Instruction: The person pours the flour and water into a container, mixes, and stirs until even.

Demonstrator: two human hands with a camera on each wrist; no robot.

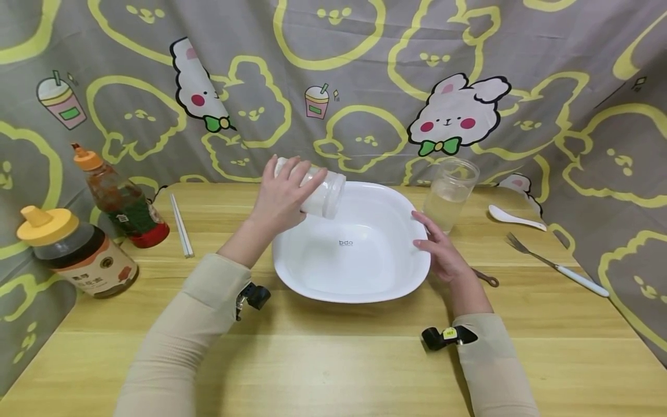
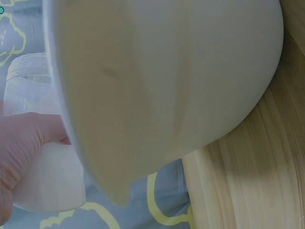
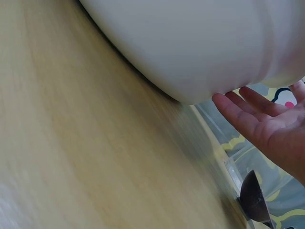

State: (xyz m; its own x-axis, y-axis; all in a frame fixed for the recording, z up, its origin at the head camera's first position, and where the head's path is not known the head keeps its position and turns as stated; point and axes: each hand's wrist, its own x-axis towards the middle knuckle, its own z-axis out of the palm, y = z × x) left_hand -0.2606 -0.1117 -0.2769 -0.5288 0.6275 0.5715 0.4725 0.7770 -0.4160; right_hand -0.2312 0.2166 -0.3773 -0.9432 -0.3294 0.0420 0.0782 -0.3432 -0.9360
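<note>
My left hand point(image 1: 283, 194) grips a clear jar point(image 1: 325, 194) and holds it tipped sideways, mouth to the right, above the far left part of a white basin point(image 1: 354, 272). In the left wrist view, whitish contents show in the jar point(image 2: 50, 179), and the basin wall partly covers it. At the basin's right side is my right hand point(image 1: 443, 252), with fingertips overlapping the rim. Straight fingers point(image 3: 238, 112) touch the basin's outer wall in the right wrist view, the palm facing it. The basin's inside shows a small printed logo and no visible contents.
A glass jar of clear liquid point(image 1: 448, 200) stands behind my right hand. Farther right lie a white spoon point(image 1: 513, 217) and a fork point(image 1: 563, 269); a dark ladle point(image 3: 255, 198) is nearby. Chopsticks point(image 1: 181, 226), a sauce bottle point(image 1: 122, 200) and a yellow-capped bottle point(image 1: 78, 255) are left.
</note>
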